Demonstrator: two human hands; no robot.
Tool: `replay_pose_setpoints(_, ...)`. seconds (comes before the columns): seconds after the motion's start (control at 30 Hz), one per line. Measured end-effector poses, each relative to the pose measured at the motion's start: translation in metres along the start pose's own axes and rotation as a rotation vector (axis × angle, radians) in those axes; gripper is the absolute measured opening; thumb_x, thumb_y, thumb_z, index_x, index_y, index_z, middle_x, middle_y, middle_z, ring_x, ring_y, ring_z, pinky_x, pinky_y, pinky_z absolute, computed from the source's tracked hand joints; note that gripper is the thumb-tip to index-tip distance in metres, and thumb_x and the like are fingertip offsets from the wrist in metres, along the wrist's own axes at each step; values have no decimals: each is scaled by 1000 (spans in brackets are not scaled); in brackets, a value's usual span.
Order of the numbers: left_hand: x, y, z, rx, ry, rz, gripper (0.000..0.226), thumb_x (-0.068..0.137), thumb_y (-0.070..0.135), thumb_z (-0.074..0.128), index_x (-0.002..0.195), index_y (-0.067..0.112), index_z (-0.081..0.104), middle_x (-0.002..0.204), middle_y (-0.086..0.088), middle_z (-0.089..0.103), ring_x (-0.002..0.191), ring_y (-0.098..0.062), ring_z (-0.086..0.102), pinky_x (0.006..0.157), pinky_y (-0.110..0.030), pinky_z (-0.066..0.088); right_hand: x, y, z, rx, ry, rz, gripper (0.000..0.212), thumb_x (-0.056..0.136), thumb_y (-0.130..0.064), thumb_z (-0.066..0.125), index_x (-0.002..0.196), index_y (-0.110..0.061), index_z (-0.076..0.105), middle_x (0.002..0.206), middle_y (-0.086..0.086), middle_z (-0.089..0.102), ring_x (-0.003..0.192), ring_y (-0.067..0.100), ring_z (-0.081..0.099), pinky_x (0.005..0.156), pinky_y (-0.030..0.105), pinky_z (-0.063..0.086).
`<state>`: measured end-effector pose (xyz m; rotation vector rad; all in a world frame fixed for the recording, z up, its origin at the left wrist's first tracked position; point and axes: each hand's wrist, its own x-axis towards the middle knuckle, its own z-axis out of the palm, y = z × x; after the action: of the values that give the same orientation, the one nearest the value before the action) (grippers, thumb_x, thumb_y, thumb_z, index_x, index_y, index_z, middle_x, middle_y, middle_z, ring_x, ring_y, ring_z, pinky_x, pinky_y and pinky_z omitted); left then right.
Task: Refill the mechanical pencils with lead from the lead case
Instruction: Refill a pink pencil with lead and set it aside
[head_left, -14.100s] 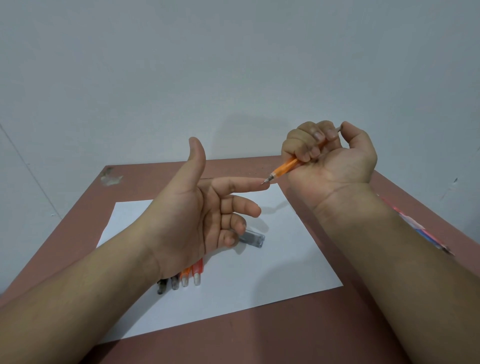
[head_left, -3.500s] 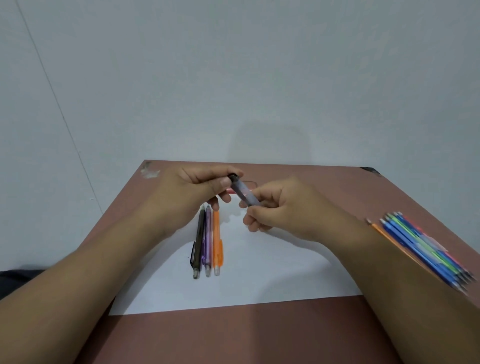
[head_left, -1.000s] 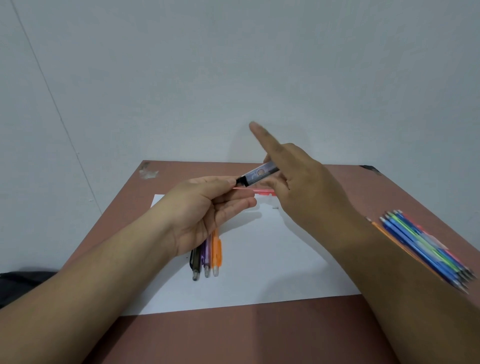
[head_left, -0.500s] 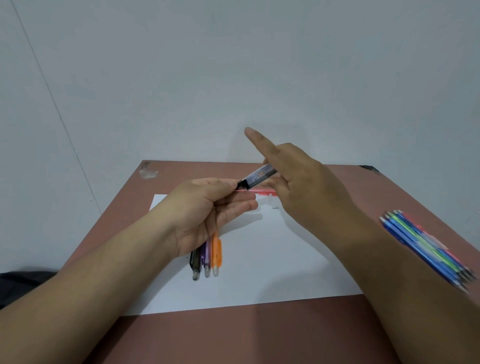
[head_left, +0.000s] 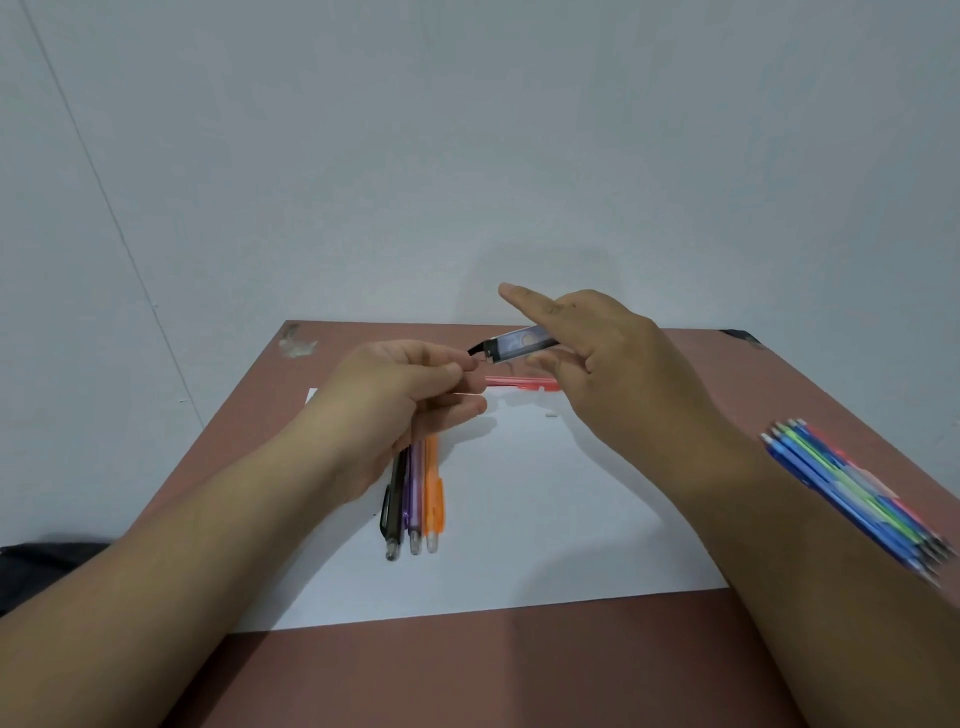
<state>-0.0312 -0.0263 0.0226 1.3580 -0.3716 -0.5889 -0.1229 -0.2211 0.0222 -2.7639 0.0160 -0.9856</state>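
My right hand holds the small clear lead case above the table, its black open end pointing left and the index finger stretched out. My left hand is just left of that end. Its thumb and forefinger pinch together at the mouth, on what looks like a thin lead that barely shows. A red mechanical pencil lies on the white paper under the hands. Black, purple and orange pencils lie side by side on the paper.
A bundle of blue, green and pink pencils lies on the brown table at the right edge, partly behind my right forearm. A grey wall stands right behind the table. A small white speck rests on the paper.
My left hand turned from palm-up beneath the case to a pinch at the case's open end. My right hand stayed in place holding the case, its index finger dropping a little.
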Motion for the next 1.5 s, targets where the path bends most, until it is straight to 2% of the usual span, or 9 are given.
replay_pose_setpoints(0.1,-1,-3,3,167,21,69,11,92,2,68,100,0,75,100,-17,76,92,-26,75,84,-30,61,0,-1,-2,-1,-13,15,62,100,-19,59,149,-52,40,109,-9,56,88,15,56,73,36,55)
replay_pose_setpoints(0.23,0,-6,7,214,44,111,12,87,12,76,94,2,76,94,-13,77,87,-23,76,88,-34,60,0,-1,-1,-12,-16,9,63,100,-19,60,148,-53,40,107,-10,56,87,14,55,72,35,55)
replay_pose_setpoints(0.53,3,-8,7,208,76,147,14,89,15,75,90,1,76,92,-14,77,86,-24,76,83,-31,61,0,-1,0,5,-19,9,59,100,-22,61,147,-51,42,108,-10,57,89,13,56,73,34,55)
replay_pose_setpoints(0.7,4,-6,3,193,86,152,11,92,9,69,91,-1,73,94,-15,76,88,-26,75,83,-32,61,0,1,-1,40,-8,44,56,100,-21,61,146,-49,46,107,-7,59,91,14,57,77,34,54)
replay_pose_setpoints(0.87,3,1,-2,238,123,184,11,93,8,66,89,0,72,92,-16,76,90,-27,74,85,-34,61,1,5,-1,108,3,106,41,98,-20,64,134,-40,64,109,-6,63,96,14,60,85,36,54)
replay_pose_setpoints(1.03,3,8,-10,265,164,218,10,92,2,63,85,-3,69,95,-19,75,93,-31,74,85,-35,61,1,8,0,221,10,169,34,97,-19,67,126,-36,70,107,-9,64,77,2,59,86,37,56)
replay_pose_setpoints(1.2,9,12,-26,254,212,234,11,91,3,60,83,-1,66,93,-16,76,87,-28,75,85,-40,60,2,7,-3,302,-23,285,31,97,-22,65,121,-42,70,110,-14,65,72,-3,57,86,35,55)
replay_pose_setpoints(1.33,12,14,-35,187,213,256,9,93,1,57,88,-2,63,94,-18,75,81,-26,71,80,-38,59,2,5,-4,451,-28,402,29,96,-27,67,101,-55,67,100,-17,69,79,8,64,69,34,58)
replay_pose_setpoints(1.5,14,12,-35,170,207,269,10,94,1,56,88,-1,63,92,-16,75,82,-26,71,81,-39,60,4,2,-5,588,-55,520,15,95,-34,70,105,-45,67,98,-18,72,81,-1,67,59,22,44)
